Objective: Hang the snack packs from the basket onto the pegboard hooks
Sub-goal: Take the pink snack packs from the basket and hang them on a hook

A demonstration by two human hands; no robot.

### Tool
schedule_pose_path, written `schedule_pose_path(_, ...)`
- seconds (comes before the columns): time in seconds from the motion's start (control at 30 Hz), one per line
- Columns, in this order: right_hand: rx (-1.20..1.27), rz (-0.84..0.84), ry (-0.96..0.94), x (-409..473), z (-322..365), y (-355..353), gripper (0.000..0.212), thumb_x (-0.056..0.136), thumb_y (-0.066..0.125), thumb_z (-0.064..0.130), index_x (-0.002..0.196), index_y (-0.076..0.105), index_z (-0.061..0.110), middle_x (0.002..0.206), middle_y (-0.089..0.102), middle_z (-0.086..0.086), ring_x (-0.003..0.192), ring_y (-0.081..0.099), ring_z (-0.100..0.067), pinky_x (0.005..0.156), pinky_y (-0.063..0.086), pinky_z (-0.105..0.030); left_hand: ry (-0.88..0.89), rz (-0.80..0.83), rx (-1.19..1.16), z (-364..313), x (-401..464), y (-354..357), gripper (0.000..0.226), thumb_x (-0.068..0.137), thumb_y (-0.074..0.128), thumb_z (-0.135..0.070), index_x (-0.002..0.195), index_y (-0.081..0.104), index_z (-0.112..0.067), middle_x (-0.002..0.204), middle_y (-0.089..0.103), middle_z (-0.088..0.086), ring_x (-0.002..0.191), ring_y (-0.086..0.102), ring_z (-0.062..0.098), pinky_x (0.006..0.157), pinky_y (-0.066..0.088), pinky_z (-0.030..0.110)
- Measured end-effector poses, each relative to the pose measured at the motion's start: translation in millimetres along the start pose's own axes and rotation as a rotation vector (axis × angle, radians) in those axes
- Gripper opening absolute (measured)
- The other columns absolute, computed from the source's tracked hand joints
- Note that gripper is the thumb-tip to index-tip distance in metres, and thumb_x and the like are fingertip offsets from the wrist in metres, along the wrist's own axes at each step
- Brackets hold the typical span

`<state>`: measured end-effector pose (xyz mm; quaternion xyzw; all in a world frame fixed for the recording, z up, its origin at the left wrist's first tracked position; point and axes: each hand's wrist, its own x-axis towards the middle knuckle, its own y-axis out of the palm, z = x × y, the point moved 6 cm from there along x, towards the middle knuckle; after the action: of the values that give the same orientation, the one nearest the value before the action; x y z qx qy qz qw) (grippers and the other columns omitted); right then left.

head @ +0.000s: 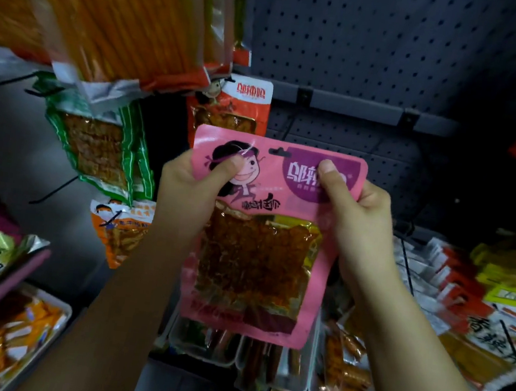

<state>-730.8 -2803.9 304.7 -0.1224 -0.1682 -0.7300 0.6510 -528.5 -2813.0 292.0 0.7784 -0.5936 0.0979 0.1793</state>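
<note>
A pink snack pack (258, 260) with a cartoon face and a clear window of reddish strips is held upright in front of the grey pegboard (382, 48). My left hand (192, 187) pinches its upper left corner, thumb on the front. My right hand (355, 213) pinches the upper right, thumb over the purple label. The pack's hang hole (280, 151) sits at the top middle, uncovered. An orange pack (235, 108) of the same brand hangs just behind it on the board. The basket is not in view.
Long bags of orange sticks (126, 10) hang at the upper left, a green pack (103, 144) and a small orange pack (122, 230) below them. Bare black hooks (52, 193) jut out at the left. Trays of snacks (342, 374) fill the shelf below; red and yellow packs (482, 288) lie at the right.
</note>
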Motion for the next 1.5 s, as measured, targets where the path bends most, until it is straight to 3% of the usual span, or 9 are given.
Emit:
schedule_pose_path(0.2,-0.015,-0.007,0.046,21.1,-15.4,3.4,0.044,0.092,0.059,0.025,0.049,0.066,0.03,0.049,0.064,0.012,0.049,0.061,0.002,0.051,0.045,-0.011,-0.044,0.041,-0.012,13.9,21.9,8.4,0.01,0.081,0.069,-0.019,0.084,0.074,-0.028,0.082,0.076,0.0,0.078,0.073,0.018,0.064,0.057,0.028)
schedule_pose_path(0.37,-0.024,-0.019,0.068,26.4,-27.1,4.2,0.028,0.091,0.06,0.027,0.066,0.067,0.016,0.065,0.073,0.002,0.06,0.067,-0.008,0.057,0.051,-0.018,-0.061,0.065,-0.001,27.2,30.0,7.1,0.009,0.078,0.069,-0.025,0.082,0.074,-0.031,0.081,0.076,-0.001,0.078,0.073,0.018,0.064,0.057,0.03)
schedule_pose_path(0.57,-0.068,-0.012,0.089,23.9,-39.6,5.9,0.028,0.091,0.06,0.029,0.07,0.07,0.013,0.071,0.075,-0.001,0.065,0.069,-0.012,0.061,0.053,-0.02,-0.08,0.074,0.007,44.7,33.0,1.2,0.013,0.081,0.068,-0.022,0.085,0.074,-0.033,0.083,0.076,0.0,0.082,0.072,0.021,0.074,0.058,0.039)
schedule_pose_path(0.73,-0.076,-0.087,0.124,30.9,-52.8,-0.5,0.035,0.089,0.061,0.03,0.076,0.067,-0.002,0.076,0.074,-0.014,0.069,0.068,-0.02,0.067,0.053,-0.033,-0.07,0.09,0.028,55.5,42.0,7.0,0.01,0.08,0.069,-0.025,0.081,0.073,-0.033,0.082,0.075,-0.003,0.082,0.072,0.018,0.071,0.057,0.033)
schedule_pose_path(0.87,-0.12,-0.057,0.119,37.6,-56.8,-0.8,0.028,0.086,0.061,0.038,0.075,0.071,0.013,0.074,0.075,0.002,0.07,0.072,-0.011,0.064,0.055,-0.019,-0.059,0.102,0.048,65.2,48.4,10.9,0.005,0.078,0.07,-0.032,0.083,0.07,-0.032,0.076,0.074,-0.015,0.075,0.07,0.003,0.062,0.053,0.016)
schedule_pose_path(0.93,-0.123,-0.029,0.124,38.8,-60.2,-0.5,0.028,0.082,0.06,0.043,0.074,0.072,0.018,0.074,0.075,0.005,0.07,0.072,-0.009,0.063,0.054,-0.016,-0.057,0.09,0.061,70.2,50.8,8.9,0.022,0.067,0.068,-0.046,0.083,0.068,-0.032,0.075,0.073,-0.018,0.074,0.069,-0.001,0.06,0.052,0.013)
schedule_pose_path(1.17,-0.14,0.002,0.087,51.4,-74.8,-2.6,0.011,0.088,0.06,0.027,0.085,0.071,0.025,0.079,0.075,0.011,0.076,0.071,-0.006,0.07,0.055,-0.018,-0.046,0.138,0.133,99.6,76.4,0.2,0.014,0.085,0.064,-0.018,0.089,0.066,-0.032,0.079,0.072,-0.019,0.08,0.068,-0.001,0.07,0.055,0.016)
schedule_pose_path(1.33,-0.212,-0.067,0.14,93.3,-86.0,-8.5,0.012,0.092,0.059,0.022,0.086,0.069,0.018,0.08,0.073,0.002,0.073,0.069,-0.013,0.07,0.055,-0.028,-0.085,0.201,0.136,110.9,109.0,21.8,0.011,0.086,0.066,-0.023,0.084,0.07,-0.033,0.086,0.074,-0.015,0.086,0.069,0.004,0.074,0.055,0.021)
schedule_pose_path(1.5,-0.231,-0.152,0.227,132.4,-101.6,-14.3,0.015,0.09,0.062,0.027,0.078,0.066,0.02,0.071,0.068,0.005,0.057,0.063,-0.004,0.057,0.051,-0.019,-0.182,0.221,0.212,129.7,149.0,42.3,0.005,0.084,0.067,-0.031,0.082,0.069,-0.028,0.08,0.074,-0.009,0.078,0.07,0.008,0.07,0.053,0.028)
